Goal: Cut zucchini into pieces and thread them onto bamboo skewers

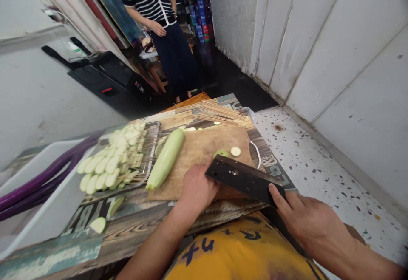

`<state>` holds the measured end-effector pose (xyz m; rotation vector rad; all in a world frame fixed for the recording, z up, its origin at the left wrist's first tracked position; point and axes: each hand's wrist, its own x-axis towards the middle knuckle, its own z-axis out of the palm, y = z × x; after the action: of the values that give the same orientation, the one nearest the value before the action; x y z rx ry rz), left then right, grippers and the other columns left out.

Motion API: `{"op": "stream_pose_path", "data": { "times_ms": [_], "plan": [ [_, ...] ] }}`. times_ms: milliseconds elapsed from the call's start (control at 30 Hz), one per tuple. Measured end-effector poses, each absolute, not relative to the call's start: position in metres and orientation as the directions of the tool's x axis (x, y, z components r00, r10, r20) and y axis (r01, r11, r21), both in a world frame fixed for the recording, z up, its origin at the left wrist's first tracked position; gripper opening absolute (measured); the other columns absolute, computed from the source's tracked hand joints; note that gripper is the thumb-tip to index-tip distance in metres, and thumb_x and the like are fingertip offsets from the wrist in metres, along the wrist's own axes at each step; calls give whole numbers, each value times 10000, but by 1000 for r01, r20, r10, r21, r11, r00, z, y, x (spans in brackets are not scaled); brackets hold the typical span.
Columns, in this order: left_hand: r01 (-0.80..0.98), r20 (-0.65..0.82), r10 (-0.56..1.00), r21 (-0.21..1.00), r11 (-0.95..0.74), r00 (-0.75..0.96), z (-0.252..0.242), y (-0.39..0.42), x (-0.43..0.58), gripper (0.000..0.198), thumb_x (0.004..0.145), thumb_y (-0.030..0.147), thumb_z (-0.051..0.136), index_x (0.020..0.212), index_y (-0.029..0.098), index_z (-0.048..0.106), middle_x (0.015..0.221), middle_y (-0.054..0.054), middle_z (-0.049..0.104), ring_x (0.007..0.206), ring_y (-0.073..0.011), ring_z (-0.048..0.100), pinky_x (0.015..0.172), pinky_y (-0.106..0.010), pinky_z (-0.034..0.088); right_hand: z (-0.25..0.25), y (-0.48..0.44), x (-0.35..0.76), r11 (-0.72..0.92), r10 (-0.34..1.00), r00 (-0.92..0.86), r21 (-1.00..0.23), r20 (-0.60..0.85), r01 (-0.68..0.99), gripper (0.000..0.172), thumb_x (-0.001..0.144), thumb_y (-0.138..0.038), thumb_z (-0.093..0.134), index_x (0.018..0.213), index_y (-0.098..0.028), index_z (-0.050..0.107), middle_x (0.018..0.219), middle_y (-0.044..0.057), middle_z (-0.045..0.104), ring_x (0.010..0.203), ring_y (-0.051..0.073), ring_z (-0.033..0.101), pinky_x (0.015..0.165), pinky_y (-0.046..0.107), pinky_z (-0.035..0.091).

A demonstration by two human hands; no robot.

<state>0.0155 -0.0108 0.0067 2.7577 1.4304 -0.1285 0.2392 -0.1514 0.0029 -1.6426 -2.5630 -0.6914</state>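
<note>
Both forearms bare, left hand (197, 188) palm down with fingers curled under, knuckles up, right hand (302, 218) closed in a grip, thumb stretched forward

Purple eggplants (38, 180) in a white tub (41, 224), skewered slices (111, 161) on a wire tray (152, 135), bamboo skewers (216, 112) behind.

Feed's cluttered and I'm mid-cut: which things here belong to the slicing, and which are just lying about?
In use: left hand, right hand, cleaver, cutting board, cut slice.
Lying about: whole squash, skewer bundle, pile of slices, purple eggplants.
</note>
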Motion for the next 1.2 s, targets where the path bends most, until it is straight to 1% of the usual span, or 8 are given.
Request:
{"op": "stream_pose_path", "data": {
  "times_ms": [167, 367, 600, 800, 933, 1033, 1133, 1200],
  "plan": [
    [852, -98, 848, 7, -523, 521, 6, -12, 15, 541, 826, 244, 474, 1340, 82, 428, 1172, -145, 624, 1015, -285, 594, 877, -383, 460, 5, -154, 244, 374, 866, -446, 301, 226, 877, 556, 640, -20, 451, 1196, -20, 447, 625, 15, 502, 450, 179, 490, 419, 309, 314],
    [873, -94, 870, -20, -488, 484, 9, -13, 19, 543, 846, 277, 462, 1349, 76, 424, 1025, -144, 672, 979, -290, 605, 863, -385, 461, 1, -144, 244, 384, 881, -442, 289, 168, 877, 560, 593, -55, 504, 1151, -9, 504, 631, 35, 523, 444, 193, 497, 390, 321, 304],
    [863, -84, 860, 4, -505, 503, 15, -13, 22, 488, 864, 275, 445, 1338, 158, 444, 1179, -106, 629, 1009, -263, 603, 872, -353, 460, -8, -144, 241, 352, 881, -430, 335, 199, 874, 503, 618, -35, 522, 1117, -7, 584, 615, 53, 524, 475, 205, 517, 394, 318, 344],
    [853, -99, 852, -51, -520, 513, 14, -12, 24, 385, 890, 341, 417, 1181, 147, 579, 1118, -125, 654, 1016, -273, 601, 878, -365, 447, -1, -129, 226, 305, 902, -381, 326, 201, 895, 441, 681, 1, 492, 1101, -44, 618, 615, 57, 565, 467, 194, 544, 394, 295, 334],
    [899, -136, 898, -82, -431, 418, 14, -13, 26, 479, 905, 476, 350, 970, 107, 648, 911, -173, 681, 891, -286, 634, 773, -366, 463, 11, -104, 204, 248, 961, -264, 170, 80, 954, 379, 778, -48, 473, 1138, -71, 588, 722, 92, 630, 543, 206, 600, 431, 289, 325],
    [912, -123, 913, -87, -400, 389, 13, -14, 25, 532, 894, 523, 346, 1128, 103, 574, 835, -155, 676, 822, -276, 641, 694, -339, 456, 22, -84, 198, 183, 982, -184, 27, 39, 983, 217, 878, -141, 416, 952, -127, 619, 673, 79, 627, 545, 201, 600, 444, 285, 297],
    [907, -110, 909, -91, -411, 401, 10, -15, 21, 607, 892, 552, 331, 1280, 103, 456, 841, -144, 674, 816, -269, 641, 681, -321, 445, 33, -73, 206, 162, 985, -154, -113, 76, 980, 282, 940, -273, 357, 837, -178, 602, 640, 44, 630, 547, 172, 590, 484, 270, 318],
    [901, -85, 904, -85, -425, 418, 7, -17, 18, 630, 897, 557, 310, 1308, 93, 423, 891, -155, 671, 844, -268, 636, 707, -322, 441, 39, -72, 218, 114, 989, -82, -288, 122, 951, 320, 940, -333, 355, 771, -189, 585, 599, 25, 611, 522, 154, 561, 497, 258, 323]
  ]
}}
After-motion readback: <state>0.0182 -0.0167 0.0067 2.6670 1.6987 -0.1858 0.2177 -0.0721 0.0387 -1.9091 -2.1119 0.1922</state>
